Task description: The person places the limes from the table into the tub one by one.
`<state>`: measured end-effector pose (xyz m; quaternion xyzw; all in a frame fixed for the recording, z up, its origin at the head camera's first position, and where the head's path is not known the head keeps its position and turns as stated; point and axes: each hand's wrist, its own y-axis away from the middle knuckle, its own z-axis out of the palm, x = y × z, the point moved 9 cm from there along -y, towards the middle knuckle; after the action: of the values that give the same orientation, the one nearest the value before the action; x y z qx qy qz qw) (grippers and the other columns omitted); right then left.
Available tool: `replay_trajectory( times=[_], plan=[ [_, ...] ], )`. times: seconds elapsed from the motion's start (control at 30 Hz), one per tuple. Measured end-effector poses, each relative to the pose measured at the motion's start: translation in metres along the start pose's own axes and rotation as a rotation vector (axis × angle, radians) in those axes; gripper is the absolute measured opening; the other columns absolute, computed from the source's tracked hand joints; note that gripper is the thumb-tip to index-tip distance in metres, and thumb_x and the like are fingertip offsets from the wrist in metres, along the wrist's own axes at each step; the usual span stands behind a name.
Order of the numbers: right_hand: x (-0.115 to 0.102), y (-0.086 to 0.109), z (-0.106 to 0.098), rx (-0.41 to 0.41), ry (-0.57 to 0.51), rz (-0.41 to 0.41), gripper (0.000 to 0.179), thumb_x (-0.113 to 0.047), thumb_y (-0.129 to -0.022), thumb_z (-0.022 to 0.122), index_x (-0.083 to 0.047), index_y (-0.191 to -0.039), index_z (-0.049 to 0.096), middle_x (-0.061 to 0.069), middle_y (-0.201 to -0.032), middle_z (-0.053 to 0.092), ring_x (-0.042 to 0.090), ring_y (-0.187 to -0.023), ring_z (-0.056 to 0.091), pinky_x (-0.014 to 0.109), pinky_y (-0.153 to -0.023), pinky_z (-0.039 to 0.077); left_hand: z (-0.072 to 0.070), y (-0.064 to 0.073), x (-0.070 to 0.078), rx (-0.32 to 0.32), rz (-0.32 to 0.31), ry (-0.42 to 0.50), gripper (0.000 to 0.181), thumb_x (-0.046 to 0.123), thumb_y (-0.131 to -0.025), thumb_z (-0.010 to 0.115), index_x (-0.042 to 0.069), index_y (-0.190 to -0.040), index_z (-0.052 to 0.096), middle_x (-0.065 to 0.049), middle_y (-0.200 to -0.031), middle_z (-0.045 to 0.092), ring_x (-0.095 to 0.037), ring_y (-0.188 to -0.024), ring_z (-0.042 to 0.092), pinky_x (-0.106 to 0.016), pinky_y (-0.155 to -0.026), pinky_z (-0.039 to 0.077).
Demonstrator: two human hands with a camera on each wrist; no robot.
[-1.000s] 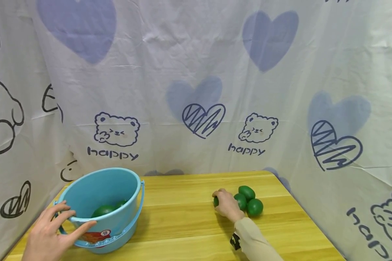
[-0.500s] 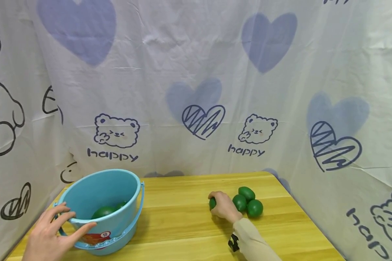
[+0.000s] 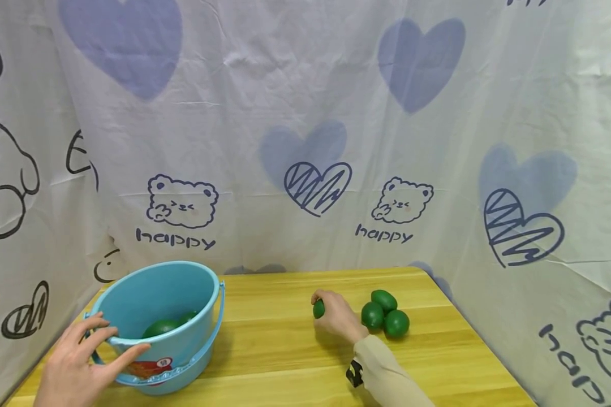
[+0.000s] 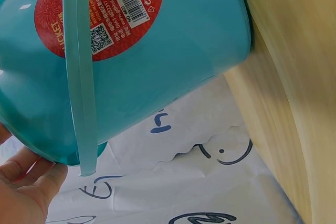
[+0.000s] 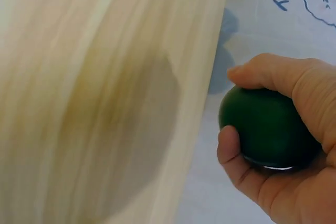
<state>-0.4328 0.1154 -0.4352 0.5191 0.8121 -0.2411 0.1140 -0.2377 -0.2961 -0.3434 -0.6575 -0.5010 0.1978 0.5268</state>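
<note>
My right hand (image 3: 337, 314) holds a smooth, dark green, egg-shaped fruit (image 5: 265, 127), with the thumb and fingers curled round it. In the right wrist view it appears above the table, which shows a shadow. At the left stands a light blue bucket (image 3: 183, 346), tilted slightly in the head view. The left hand (image 3: 76, 362) grips its near left rim, thumb outside along the front. A red label (image 4: 131, 30) and the hanging handle (image 4: 81, 93) show on the bucket in the left wrist view. Inside lie green fruits (image 3: 160, 328), partly hidden by the rim.
Three more green fruits (image 3: 384, 314) sit grouped on the right of the yellow wooden table (image 3: 270, 345). White cloth (image 3: 254, 113) printed with hearts and bears hangs behind the table and along both sides.
The right hand has drawn one fruit away from the group, moving left and lifting it off the table. My left hand stays at the bucket rim.
</note>
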Motion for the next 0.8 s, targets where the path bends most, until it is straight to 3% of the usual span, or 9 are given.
replay_trajectory(
  times=[0.27,0.53,0.8],
  plan=[
    [-0.036,-0.012,0.001,-0.013,-0.061,-0.057,0.041,-0.009,-0.073,0.082,-0.010,-0.111,0.066,0.008,-0.110,0.066,0.023,-0.097,0.062,0.036,-0.078,0.055,0.000,0.000,0.000,-0.006,-0.002,0.003,0.065,0.043,-0.037,0.096,0.003,-0.080,0.069,-0.016,-0.098,0.062,-0.042,-0.101,0.054,0.002,-0.091,0.017],
    [-0.070,-0.020,0.003,-0.020,-0.116,-0.081,0.040,-0.011,-0.075,0.078,-0.016,-0.113,0.067,0.005,-0.114,0.066,0.015,-0.088,0.059,0.024,-0.067,0.050,0.000,0.000,-0.002,-0.003,-0.011,0.005,0.065,0.041,-0.037,0.096,0.001,-0.080,0.069,-0.017,-0.098,0.062,-0.042,-0.100,0.053,0.003,-0.092,0.016],
    [-0.105,-0.024,0.003,-0.053,-0.209,-0.088,0.041,-0.014,-0.078,0.078,-0.019,-0.117,0.066,0.005,-0.116,0.064,0.013,-0.086,0.057,0.022,-0.063,0.049,-0.001,0.000,-0.001,-0.002,-0.014,-0.002,0.064,0.041,-0.037,0.096,0.002,-0.080,0.069,-0.016,-0.098,0.062,-0.040,-0.100,0.054,0.001,-0.090,0.017]
  ],
)
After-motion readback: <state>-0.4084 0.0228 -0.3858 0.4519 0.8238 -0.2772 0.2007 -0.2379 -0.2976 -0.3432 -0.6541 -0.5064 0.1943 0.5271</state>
